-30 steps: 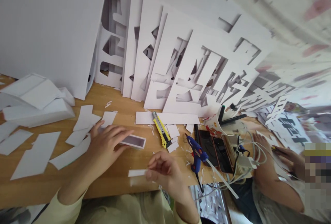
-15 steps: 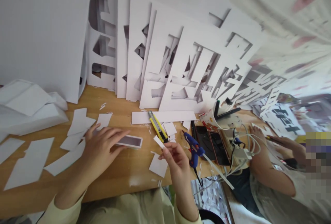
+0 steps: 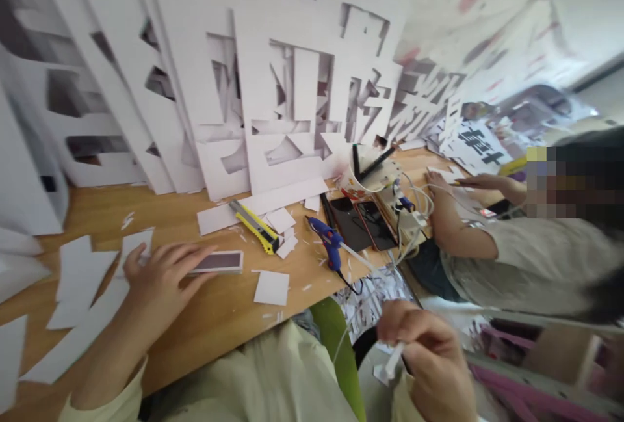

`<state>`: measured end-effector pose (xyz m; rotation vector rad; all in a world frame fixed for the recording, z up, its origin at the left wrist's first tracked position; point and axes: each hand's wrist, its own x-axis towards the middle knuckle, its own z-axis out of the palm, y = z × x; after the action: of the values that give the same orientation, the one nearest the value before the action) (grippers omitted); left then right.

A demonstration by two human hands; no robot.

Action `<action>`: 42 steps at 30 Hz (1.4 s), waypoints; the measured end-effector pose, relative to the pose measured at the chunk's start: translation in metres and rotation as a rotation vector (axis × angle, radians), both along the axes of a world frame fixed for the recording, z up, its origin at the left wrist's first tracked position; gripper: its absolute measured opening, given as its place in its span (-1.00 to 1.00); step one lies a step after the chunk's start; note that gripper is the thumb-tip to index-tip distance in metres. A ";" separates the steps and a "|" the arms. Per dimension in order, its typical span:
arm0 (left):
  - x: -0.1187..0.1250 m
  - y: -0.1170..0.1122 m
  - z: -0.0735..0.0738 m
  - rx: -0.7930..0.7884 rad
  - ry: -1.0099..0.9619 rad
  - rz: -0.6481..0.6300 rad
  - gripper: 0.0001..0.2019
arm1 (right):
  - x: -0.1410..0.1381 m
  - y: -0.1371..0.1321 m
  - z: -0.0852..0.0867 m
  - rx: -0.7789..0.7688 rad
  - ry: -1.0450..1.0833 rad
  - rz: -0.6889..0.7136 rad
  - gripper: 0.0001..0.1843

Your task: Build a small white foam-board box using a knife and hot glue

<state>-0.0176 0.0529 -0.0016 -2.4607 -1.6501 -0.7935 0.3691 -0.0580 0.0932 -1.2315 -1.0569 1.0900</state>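
Left hand (image 3: 158,279) lies flat with fingers spread, pressing the small frame (image 3: 217,262) on the table (image 3: 224,324), at 8 o'clock of the knife (image 3: 256,227). Right hand (image 3: 429,357), off the table at 5 o'clock, pinches a scrap (image 3: 392,362). Boards (image 3: 302,84) are cut out; loose pieces (image 3: 80,272) are unjoined and the glue gun (image 3: 329,244) lies idle.

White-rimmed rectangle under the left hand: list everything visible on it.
The white-rimmed rectangle is small, flat and oblong: a dark grey centre inside a white border, which looks like card. Whether the centre is recessed cannot be told. It lies flat on the wooden table, long axis left to right. The left hand rests its fingers on its left end; the rest is bare. The right hand, off the table, pinches a white strip, clear of it.
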 end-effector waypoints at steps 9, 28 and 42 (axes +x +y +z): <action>-0.011 0.004 -0.006 -0.048 0.088 -0.009 -0.65 | 0.134 -0.065 -0.077 -0.491 -0.642 -0.828 -0.30; 0.016 -0.010 0.028 -0.079 -0.039 -0.125 -0.72 | -0.108 0.043 -0.035 0.215 -0.424 -0.108 -0.87; 0.046 -0.021 0.051 0.102 -0.249 -0.119 -0.76 | -0.151 0.079 -0.016 -0.092 -0.276 0.248 -0.29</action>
<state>0.0284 0.0320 0.0495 -2.4917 -1.4985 -1.2129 0.2179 0.0205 0.0771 -1.3786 -1.4120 1.1896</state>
